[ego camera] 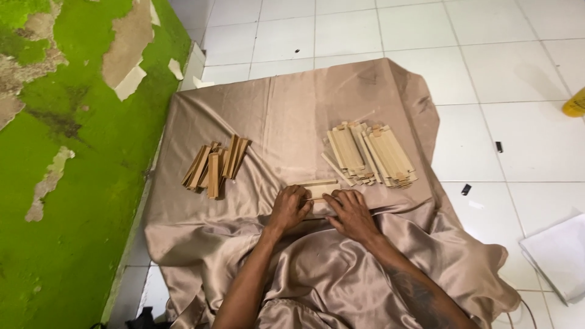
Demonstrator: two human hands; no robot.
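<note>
- The left hand [290, 209] lay knuckles up on the satin cloth [292, 109], its fingers curled down onto a small flat piece of wood [317, 186].
- The right hand [350, 213] rested just beside the left, fingers bent and pressing the same piece from its right end.
- Both hands touched the piece; how firmly either one gripped it could not be told, since the fingers hid most of it.
- The piece sat on the cloth between the two hands, near the middle of the cloth and straight ahead of the person.
- A loose pile of wooden sticks [214, 164] lay to the left of the hands, well apart from them, some sticks leaning across others.
- A neater stack of wooden slats [372, 155] lay up and to the right of the hands, near the right hand but not touching it.
- The cloth covered white floor tiles [487, 61] and ran up to a green wall [73, 183] with peeling paint.
- A white sheet [557, 253] lay on the tiles at the far right.
</note>
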